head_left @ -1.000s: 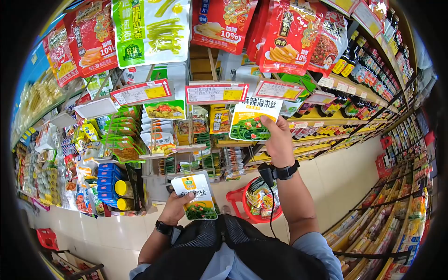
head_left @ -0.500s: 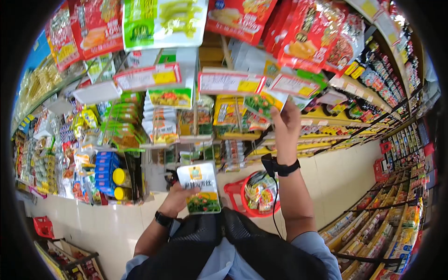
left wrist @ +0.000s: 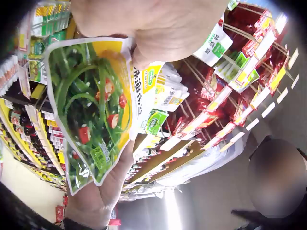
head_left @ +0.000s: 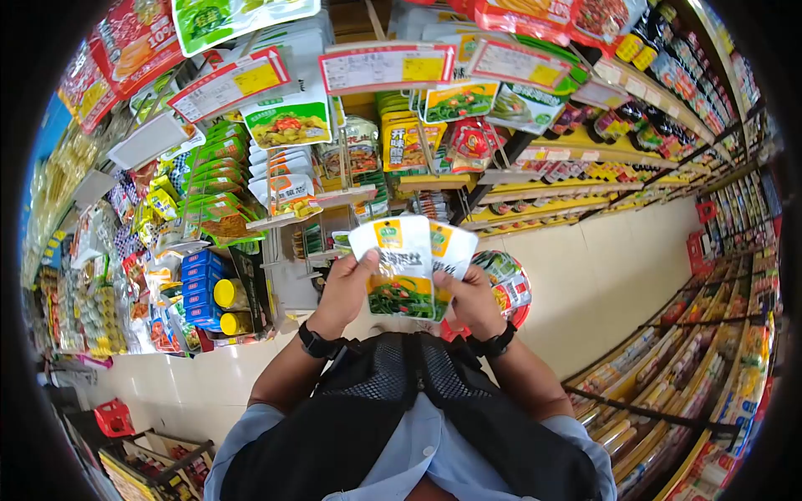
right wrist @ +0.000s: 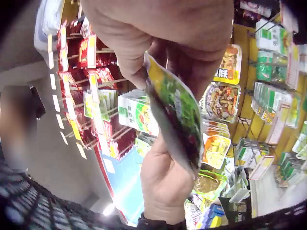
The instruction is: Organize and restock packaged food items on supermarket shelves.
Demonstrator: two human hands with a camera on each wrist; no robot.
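In the head view two matching packets of shredded kelp are held up in front of the chest, overlapping like a fan. My left hand (head_left: 344,290) grips the front packet (head_left: 399,265) by its left side, thumb on its face. The rear packet (head_left: 455,249) shows to the right, pinched at its lower right by my right hand (head_left: 474,301). In the left wrist view the front kelp packet (left wrist: 91,96) shows its green picture, below the left hand (left wrist: 158,28). The right wrist view has the packets (right wrist: 180,108) nearly edge-on under the right hand (right wrist: 163,24).
A shelf rack with hooks carries hanging food packets and price tags (head_left: 386,68) in front. On the floor below stands a red basket (head_left: 522,316) with packets in it. Bottle shelves (head_left: 660,125) run along the right, and a lower goods rack (head_left: 668,367) lies across the aisle.
My right hand has come down from the hooks with its kelp packet, bringing it behind the one in the left hand. The left hand has risen slightly, and the view has shifted.
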